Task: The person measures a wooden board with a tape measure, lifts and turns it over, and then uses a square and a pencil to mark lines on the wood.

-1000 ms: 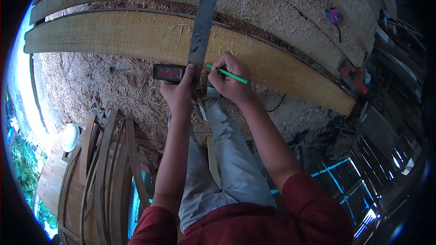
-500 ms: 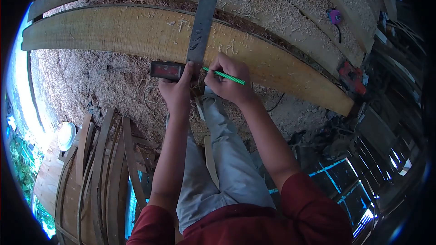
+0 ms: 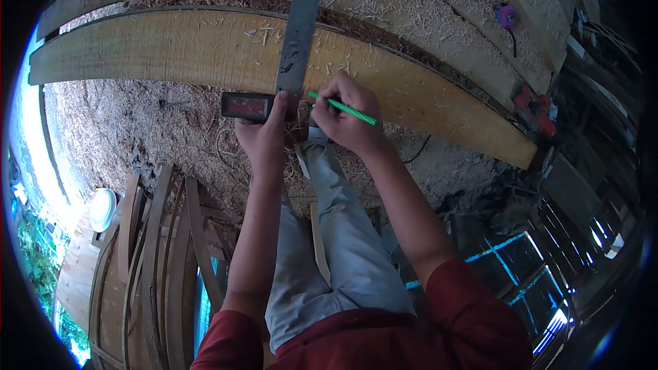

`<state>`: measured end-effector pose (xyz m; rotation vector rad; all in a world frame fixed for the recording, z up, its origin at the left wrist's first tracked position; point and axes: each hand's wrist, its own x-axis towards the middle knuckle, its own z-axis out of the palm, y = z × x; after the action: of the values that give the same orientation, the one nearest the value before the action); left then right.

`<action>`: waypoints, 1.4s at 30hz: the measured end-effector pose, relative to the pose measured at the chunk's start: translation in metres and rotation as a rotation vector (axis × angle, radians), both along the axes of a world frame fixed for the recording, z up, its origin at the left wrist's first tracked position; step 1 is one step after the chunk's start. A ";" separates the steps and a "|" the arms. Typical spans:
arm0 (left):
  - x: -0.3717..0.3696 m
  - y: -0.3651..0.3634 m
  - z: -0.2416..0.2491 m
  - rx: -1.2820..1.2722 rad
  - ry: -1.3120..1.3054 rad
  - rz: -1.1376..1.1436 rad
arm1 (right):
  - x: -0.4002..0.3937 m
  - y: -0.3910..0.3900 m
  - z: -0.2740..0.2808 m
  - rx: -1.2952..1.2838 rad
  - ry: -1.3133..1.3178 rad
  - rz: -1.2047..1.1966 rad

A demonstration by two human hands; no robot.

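A long pale wooden plank (image 3: 171,51) lies across the view on a bed of wood shavings. A steel try square (image 3: 299,24) rests across it, its dark red stock (image 3: 247,106) against the plank's near edge. My left hand (image 3: 264,133) presses on the square where blade and stock meet. My right hand (image 3: 346,120) grips a green pencil (image 3: 343,108), whose tip touches the plank just right of the blade near the near edge.
More planks (image 3: 425,0) lie beyond under shavings. A purple tape measure (image 3: 506,16) and a red power tool (image 3: 534,109) sit at the right. Curved wooden slats (image 3: 161,247) are stacked at the lower left, beside a white bowl (image 3: 103,209). My legs reach under the plank.
The view has drifted slightly. Both hands stay at the square, and the pencil has shifted a little along the blade's right side.
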<state>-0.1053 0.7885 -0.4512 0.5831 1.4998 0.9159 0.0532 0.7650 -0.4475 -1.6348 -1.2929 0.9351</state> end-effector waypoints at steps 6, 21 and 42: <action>0.003 -0.002 -0.004 0.065 0.057 -0.009 | -0.001 0.000 0.005 -0.044 0.001 0.003; -0.003 -0.004 -0.012 0.089 0.088 -0.028 | 0.000 0.000 0.002 -0.030 0.002 -0.030; -0.004 -0.006 -0.012 0.057 0.000 0.040 | 0.004 0.001 0.007 -0.044 0.112 -0.099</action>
<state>-0.1093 0.7822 -0.4632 0.5962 1.4938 0.9915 0.0571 0.7660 -0.4401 -1.6404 -1.1135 0.9858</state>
